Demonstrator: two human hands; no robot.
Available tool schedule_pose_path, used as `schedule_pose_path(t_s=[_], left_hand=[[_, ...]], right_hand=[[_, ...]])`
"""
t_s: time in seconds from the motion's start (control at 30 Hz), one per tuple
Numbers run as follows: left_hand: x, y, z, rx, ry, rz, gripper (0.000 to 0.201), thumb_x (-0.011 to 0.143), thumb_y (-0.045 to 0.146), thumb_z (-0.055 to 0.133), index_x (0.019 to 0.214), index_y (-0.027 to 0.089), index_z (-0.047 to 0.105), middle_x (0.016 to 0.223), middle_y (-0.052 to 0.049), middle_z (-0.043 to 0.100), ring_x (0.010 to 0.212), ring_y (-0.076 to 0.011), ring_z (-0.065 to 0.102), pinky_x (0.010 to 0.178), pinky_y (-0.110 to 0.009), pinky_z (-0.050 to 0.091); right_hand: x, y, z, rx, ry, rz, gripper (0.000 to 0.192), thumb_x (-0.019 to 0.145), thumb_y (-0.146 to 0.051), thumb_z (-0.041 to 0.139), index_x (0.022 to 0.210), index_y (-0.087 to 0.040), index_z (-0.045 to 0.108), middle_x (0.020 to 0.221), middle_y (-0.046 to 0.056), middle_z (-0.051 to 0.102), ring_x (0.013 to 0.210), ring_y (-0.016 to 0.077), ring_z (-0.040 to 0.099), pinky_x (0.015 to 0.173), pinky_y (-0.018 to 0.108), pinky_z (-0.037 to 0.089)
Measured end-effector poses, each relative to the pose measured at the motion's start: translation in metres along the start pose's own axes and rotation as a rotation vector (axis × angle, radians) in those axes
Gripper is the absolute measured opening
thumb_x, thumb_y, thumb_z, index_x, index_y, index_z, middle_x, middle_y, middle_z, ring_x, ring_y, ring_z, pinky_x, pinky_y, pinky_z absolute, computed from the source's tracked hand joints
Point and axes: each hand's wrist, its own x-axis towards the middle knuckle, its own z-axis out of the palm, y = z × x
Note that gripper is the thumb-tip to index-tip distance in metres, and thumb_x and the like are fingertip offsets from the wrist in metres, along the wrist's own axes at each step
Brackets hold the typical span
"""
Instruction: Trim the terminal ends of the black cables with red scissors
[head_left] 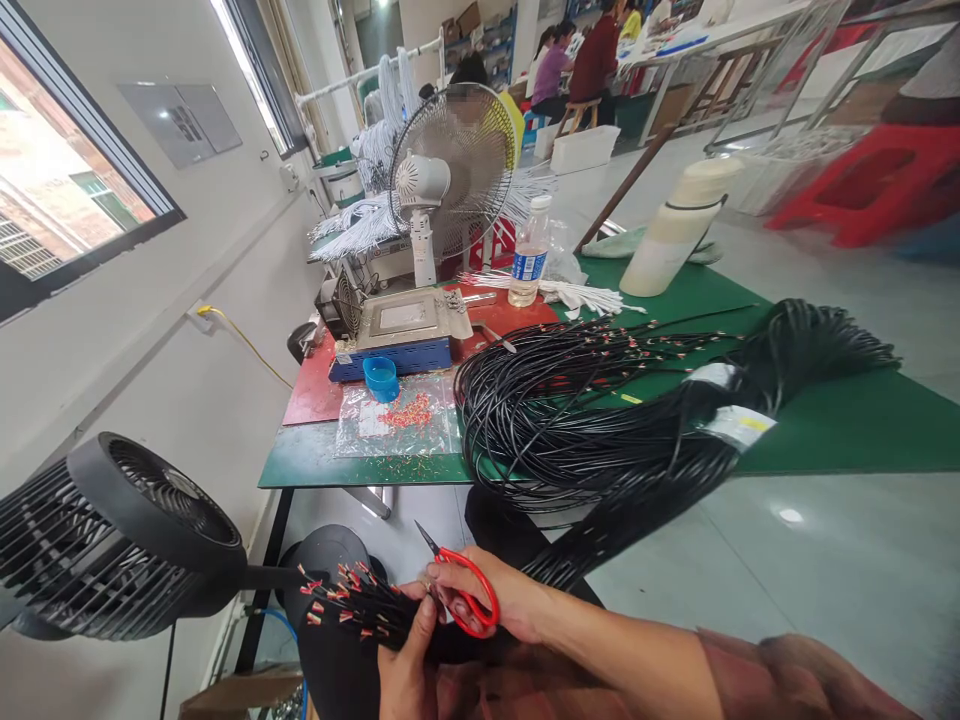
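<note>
Left hand [409, 665] clamps bundle of black red-tipped wire ends [352, 600] steady, right hand [487, 600] fingers closed through red-handled scissors [461, 585] for trimming.

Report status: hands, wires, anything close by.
Left hand grips black wire bundle with red-tipped ends. Right hand holds red scissors at the bundle. Black fan close on the left; more wire coils on the green table.

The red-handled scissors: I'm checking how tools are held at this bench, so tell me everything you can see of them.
The scissors are small, with glossy red plastic loop handles and short dark blades tapering to a point. The right hand holds them, fingers through the loops, blades nearly closed and aimed up and left. They sit low in the view, just above the bundle of black wires with red-tipped ends that the left hand grips.
</note>
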Motion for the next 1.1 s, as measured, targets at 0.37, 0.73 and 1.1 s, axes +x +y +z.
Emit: schedule_pose_path(t_s=[0.37,0.73,1.1], left_hand=[[0.004,-0.003,-0.002,0.007,0.067,0.003,0.029,0.057,0.027,0.066,0.084,0.021,0.057,0.073,0.001,0.07,0.087,-0.0167,0.065,0.084,-0.033,0.051],[-0.001,0.001,0.007,-0.057,0.052,-0.031,0.026,0.055,0.026,0.068,0.079,0.02,0.061,0.073,-0.001,0.072,0.077,-0.0196,0.067,0.079,-0.038,0.053],[0.001,0.0,0.003,0.004,0.059,0.016,0.027,0.055,0.031,0.066,0.08,0.02,0.061,0.074,-0.001,0.068,0.078,-0.0151,0.063,0.078,-0.032,0.05]], right_hand=[[-0.008,-0.011,0.009,-0.102,0.068,-0.022,0.04,0.059,-0.049,0.066,0.051,-0.013,0.05,0.04,-0.005,0.045,0.032,0.0034,0.036,0.032,0.017,0.023],[-0.007,-0.016,0.01,-0.087,0.087,0.092,0.036,0.063,-0.044,0.062,0.048,-0.013,0.052,0.038,-0.005,0.043,0.03,0.0042,0.035,0.029,0.017,0.018],[-0.005,-0.009,0.006,-0.183,0.075,0.002,0.038,0.064,-0.048,0.062,0.053,-0.012,0.054,0.043,-0.004,0.047,0.031,0.0036,0.036,0.03,0.016,0.023]])
